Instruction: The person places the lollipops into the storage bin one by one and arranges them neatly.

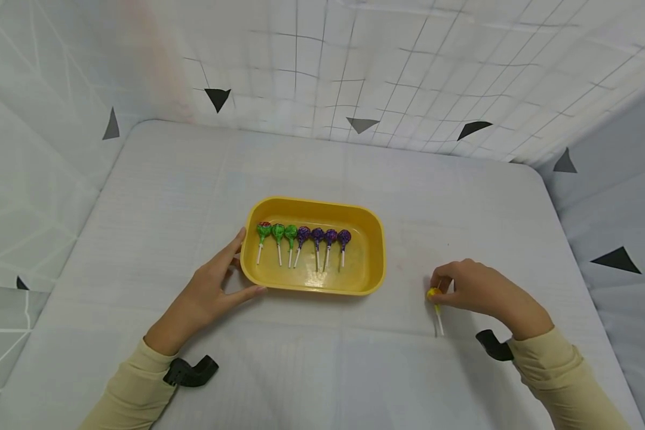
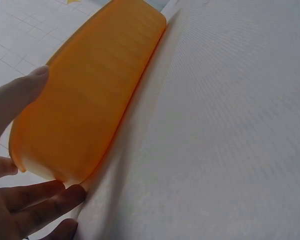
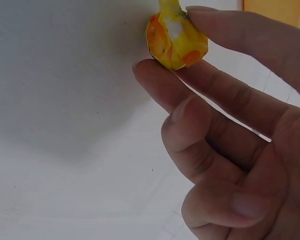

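A yellow tray (image 1: 314, 291) stands on the white-covered table in the head view. Inside it lies a row of lollipops with sticks toward me: green-wrapped lollipops (image 1: 278, 232) on the left, purple-wrapped lollipops (image 1: 318, 234) on the right. My left hand (image 1: 212, 292) holds the tray's near left corner, thumb on the near side and fingers at the left end. The left wrist view shows thumb and fingers against the tray's orange-looking outer wall (image 2: 90, 95). Right of the tray, my right hand (image 1: 475, 289) pinches a yellow-wrapped lollipop (image 3: 177, 40) by its head, its stick pointing toward me.
The white tablecloth (image 1: 322, 370) spreads around the tray. White sheets with grid lines and dark triangles hang behind the table, with further sheets at both sides. A black strap piece (image 1: 190, 371) sits at the left wrist, another black piece (image 1: 494, 345) at the right.
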{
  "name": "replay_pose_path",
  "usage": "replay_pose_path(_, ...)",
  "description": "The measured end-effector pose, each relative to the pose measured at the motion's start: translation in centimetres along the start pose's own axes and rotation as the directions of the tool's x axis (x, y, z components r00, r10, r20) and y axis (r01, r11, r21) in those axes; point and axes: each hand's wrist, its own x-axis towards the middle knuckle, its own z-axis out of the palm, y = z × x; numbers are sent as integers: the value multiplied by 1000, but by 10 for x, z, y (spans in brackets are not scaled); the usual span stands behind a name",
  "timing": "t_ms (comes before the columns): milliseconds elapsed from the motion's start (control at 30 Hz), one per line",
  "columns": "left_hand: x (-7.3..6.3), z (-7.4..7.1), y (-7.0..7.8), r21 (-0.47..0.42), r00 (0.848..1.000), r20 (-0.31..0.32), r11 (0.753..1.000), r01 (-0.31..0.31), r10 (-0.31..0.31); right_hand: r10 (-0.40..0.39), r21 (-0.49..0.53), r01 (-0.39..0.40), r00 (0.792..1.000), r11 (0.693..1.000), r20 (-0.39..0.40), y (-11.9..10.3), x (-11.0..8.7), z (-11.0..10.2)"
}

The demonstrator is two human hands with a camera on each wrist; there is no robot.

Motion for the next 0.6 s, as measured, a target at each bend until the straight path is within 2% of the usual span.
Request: replay_pose_path(600,0,0,0,5,1000,-2,1000,1,-1,-15,-22,13,998,1000,-65,-12,5,-22)
